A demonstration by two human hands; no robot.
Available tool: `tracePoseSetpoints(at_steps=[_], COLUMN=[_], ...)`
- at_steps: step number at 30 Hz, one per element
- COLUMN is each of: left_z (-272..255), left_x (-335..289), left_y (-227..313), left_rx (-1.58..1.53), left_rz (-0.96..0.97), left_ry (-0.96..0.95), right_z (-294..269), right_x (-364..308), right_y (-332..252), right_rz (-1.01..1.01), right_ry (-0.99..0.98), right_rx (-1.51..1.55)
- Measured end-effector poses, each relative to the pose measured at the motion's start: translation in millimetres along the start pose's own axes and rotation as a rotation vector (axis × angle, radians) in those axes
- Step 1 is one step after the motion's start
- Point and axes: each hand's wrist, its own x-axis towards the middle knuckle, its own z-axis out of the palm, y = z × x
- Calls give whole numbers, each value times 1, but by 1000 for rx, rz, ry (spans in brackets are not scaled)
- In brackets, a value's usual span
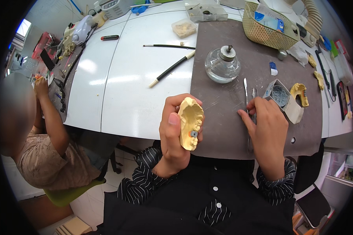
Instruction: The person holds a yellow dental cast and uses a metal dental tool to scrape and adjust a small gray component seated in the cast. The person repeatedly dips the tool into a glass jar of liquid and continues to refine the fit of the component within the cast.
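Observation:
My left hand (174,131) is closed around a yellow plaster dental model (191,119), held upright above the front edge of the bench. A small grey piece (193,134) sits among the model's teeth, with a spot of orange beside it. My right hand (268,121) is lowered over slim metal dental instruments lying on the grey mat. Its thumb stands apart from the curled index finger, and the other fingertips are hidden. One metal carver (245,88) shows its flat tip beyond this hand. Just past the fingers is an open small box (280,94) of grey-blue material.
A glass spirit burner (222,66) stands on the mat (215,129). Another horseshoe-shaped yellow model (299,94) lies beside the small box. Brushes (170,70) rest on the white tabletop. A woven basket (268,29) is at the back right. Another person (55,141) sits at the left.

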Motion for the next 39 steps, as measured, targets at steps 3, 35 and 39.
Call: tracePoseSetpoints(at_steps=[3,35,39], left_z=[-1,5,7], left_x=[-4,-20,-22], left_y=[6,19,22], left_rx=[32,-267,-346], left_rz=[60,-73,-150], left_ry=[-12,-172,-214], right_z=[-1,-7,1], right_x=[5,-27,-32], right_y=[1,25,31], right_rz=[20,2,-135], right_ry=[-77,338,287], right_rx=[-46,1596,1607])
